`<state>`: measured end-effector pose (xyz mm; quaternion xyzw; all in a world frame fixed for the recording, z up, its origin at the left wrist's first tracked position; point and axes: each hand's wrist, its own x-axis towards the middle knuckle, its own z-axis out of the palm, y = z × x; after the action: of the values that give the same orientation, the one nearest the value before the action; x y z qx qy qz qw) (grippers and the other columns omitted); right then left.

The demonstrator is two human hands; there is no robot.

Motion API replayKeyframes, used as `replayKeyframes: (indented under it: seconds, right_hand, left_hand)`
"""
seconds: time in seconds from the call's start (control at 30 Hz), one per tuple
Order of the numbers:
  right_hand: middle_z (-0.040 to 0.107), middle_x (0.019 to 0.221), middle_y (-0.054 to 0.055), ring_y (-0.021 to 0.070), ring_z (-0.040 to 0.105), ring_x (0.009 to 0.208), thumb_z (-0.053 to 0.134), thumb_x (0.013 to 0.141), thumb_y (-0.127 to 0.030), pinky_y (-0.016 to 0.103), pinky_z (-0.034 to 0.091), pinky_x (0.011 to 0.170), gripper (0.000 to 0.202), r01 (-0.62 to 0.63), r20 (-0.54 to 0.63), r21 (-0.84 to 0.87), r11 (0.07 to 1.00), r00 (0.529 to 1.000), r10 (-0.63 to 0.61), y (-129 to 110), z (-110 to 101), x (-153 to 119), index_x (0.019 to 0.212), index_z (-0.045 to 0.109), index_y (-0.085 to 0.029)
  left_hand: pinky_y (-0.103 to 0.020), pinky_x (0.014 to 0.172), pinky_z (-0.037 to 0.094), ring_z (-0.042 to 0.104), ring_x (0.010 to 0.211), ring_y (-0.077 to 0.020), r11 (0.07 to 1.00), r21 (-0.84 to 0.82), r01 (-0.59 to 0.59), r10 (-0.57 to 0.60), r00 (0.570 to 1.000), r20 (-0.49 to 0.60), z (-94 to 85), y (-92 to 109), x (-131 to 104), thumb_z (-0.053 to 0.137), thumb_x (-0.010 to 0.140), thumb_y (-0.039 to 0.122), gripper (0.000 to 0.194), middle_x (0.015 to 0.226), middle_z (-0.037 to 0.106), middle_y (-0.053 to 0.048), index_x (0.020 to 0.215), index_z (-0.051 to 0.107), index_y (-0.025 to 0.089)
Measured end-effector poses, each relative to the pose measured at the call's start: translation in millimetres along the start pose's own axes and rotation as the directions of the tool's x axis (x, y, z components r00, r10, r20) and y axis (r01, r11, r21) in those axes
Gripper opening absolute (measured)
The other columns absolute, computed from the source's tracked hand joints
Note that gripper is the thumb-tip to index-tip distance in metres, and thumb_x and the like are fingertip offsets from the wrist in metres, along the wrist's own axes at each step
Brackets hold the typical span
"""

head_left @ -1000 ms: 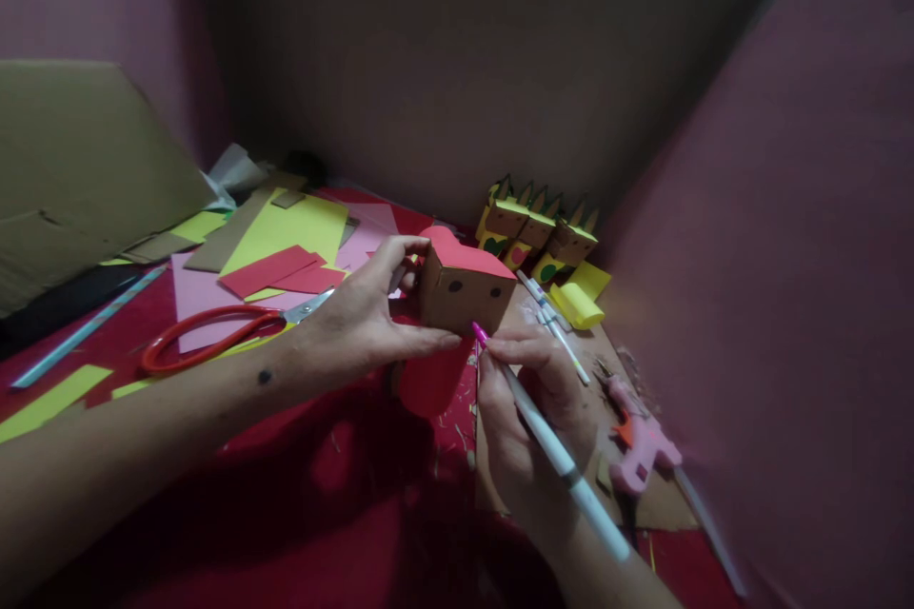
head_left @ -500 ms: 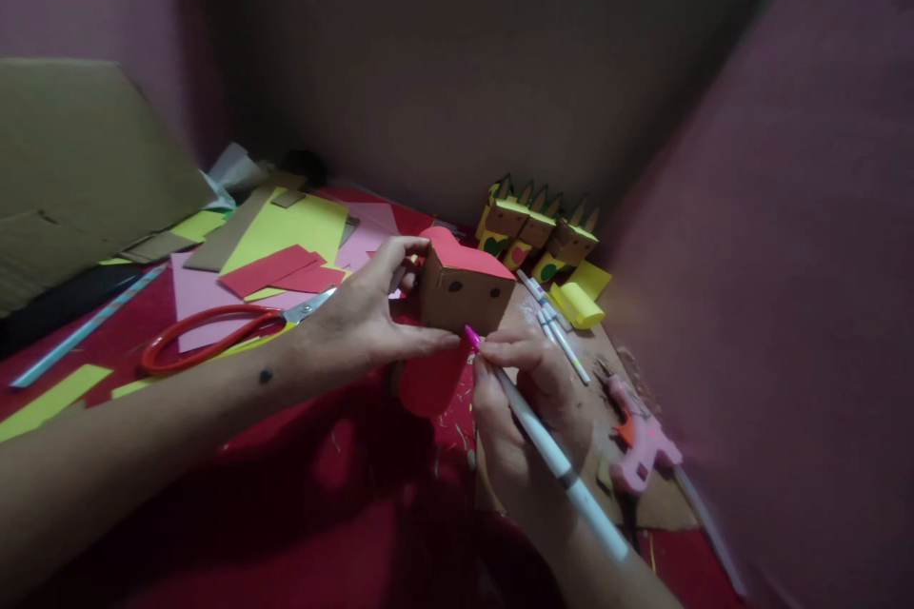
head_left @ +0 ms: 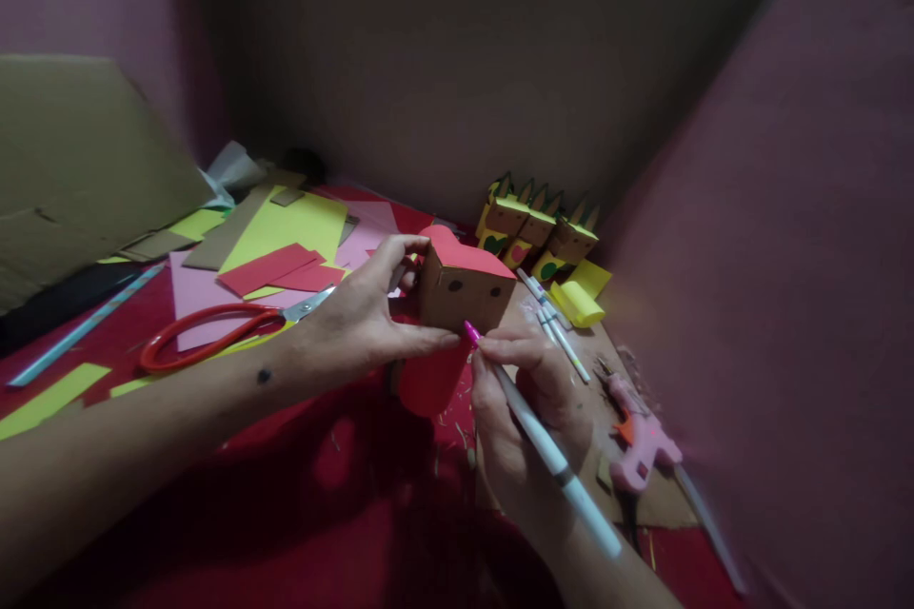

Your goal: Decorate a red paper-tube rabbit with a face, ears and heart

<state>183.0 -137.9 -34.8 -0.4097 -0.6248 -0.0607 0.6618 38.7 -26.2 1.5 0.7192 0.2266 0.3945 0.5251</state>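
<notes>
My left hand (head_left: 386, 304) grips a small cardboard figure (head_left: 464, 297) by its box-shaped head, fingers at the top left corner and thumb along the lower edge. The head has a red paper top and two dark dots on its front. Below it shows a red paper body (head_left: 432, 381). Between the thumb and fingers of my right hand (head_left: 525, 390) is a white marker (head_left: 539, 438) with a magenta tip. That tip is at the lower edge of the cardboard face; whether it touches I cannot tell.
Red-handled scissors (head_left: 214, 333) lie on coloured paper (head_left: 296, 228) at left, near a striped straw (head_left: 86, 328). Behind stand several yellow cardboard figures (head_left: 535, 230). Right are markers (head_left: 564, 343), a yellow paper roll (head_left: 577, 303) and a pink glue gun (head_left: 643, 442) on a cardboard sheet (head_left: 661, 514).
The marker's tip has shifted very slightly up along the lower edge of the face, its back end tipping down a little. My left hand keeps its grip.
</notes>
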Motion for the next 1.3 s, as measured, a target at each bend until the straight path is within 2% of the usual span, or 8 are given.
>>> replayKeyframes:
  seconds: [0.13,0.33,0.67,0.87,1.07,1.3]
  right_hand:
    - [0.067,0.092,-0.001,0.0145,0.069,0.083,0.06,0.091,-0.002,0.028,0.062,0.074,0.03,-0.002,0.015,0.004,1.0,1.0,0.002,0,0,0,0.106,0.065,-0.028]
    - [0.064,0.093,-0.002,0.0122,0.069,0.083,0.057,0.09,0.002,0.025,0.061,0.075,0.032,-0.022,0.003,0.02,1.0,1.0,0.022,-1,-2,0,0.103,0.064,-0.026]
    - [0.068,0.097,0.0,0.0134,0.071,0.091,0.062,0.091,-0.001,0.027,0.063,0.082,0.029,-0.035,-0.003,0.057,0.998,0.999,0.035,1,-2,-1,0.107,0.067,-0.025]
    - [0.069,0.095,-0.001,0.0115,0.072,0.089,0.064,0.09,-0.002,0.024,0.062,0.081,0.026,-0.073,-0.042,0.078,0.994,0.996,0.076,-2,-1,0,0.101,0.067,-0.025]
    - [0.071,0.095,-0.002,0.013,0.076,0.101,0.065,0.087,-0.001,0.026,0.062,0.094,0.026,-0.098,-0.112,0.135,0.986,0.987,0.113,-7,-2,1,0.097,0.069,-0.025]
    - [0.069,0.092,-0.002,0.0134,0.076,0.095,0.064,0.088,-0.001,0.031,0.065,0.093,0.027,-0.054,-0.065,0.122,0.991,0.996,0.063,-5,-2,4,0.101,0.069,-0.025]
  left_hand:
    - [-0.049,0.096,0.06,0.064,0.115,-0.0318,1.0,-0.009,0.012,-0.012,1.0,0.0,-0.4,1,-1,0.095,0.065,0.03,0.077,0.125,0.064,-0.01,0.129,0.051,0.023]
    - [-0.048,0.095,0.061,0.064,0.116,-0.0319,0.999,-0.032,0.008,-0.008,1.0,0.015,0.1,2,0,0.094,0.069,0.034,0.075,0.126,0.066,-0.01,0.129,0.05,0.024]
    - [-0.048,0.093,0.062,0.064,0.112,-0.0326,1.0,-0.004,0.023,-0.023,1.0,-0.005,1.2,1,0,0.094,0.064,0.038,0.081,0.113,0.061,-0.008,0.129,0.05,0.02]
    - [-0.045,0.091,0.064,0.068,0.113,-0.0308,0.999,-0.048,-0.012,0.013,1.0,0.005,-2.1,-3,2,0.094,0.067,0.032,0.076,0.122,0.067,-0.009,0.129,0.051,0.023]
    - [-0.043,0.093,0.065,0.074,0.117,-0.0337,0.992,-0.117,0.043,-0.041,0.999,0.02,-10.4,-5,6,0.095,0.069,0.033,0.073,0.117,0.077,-0.008,0.127,0.052,0.022]
    - [-0.033,0.091,0.065,0.075,0.118,-0.0298,0.99,-0.134,0.048,-0.045,0.999,0.019,-13.6,-2,8,0.096,0.07,0.029,0.068,0.122,0.079,-0.008,0.124,0.055,0.024]
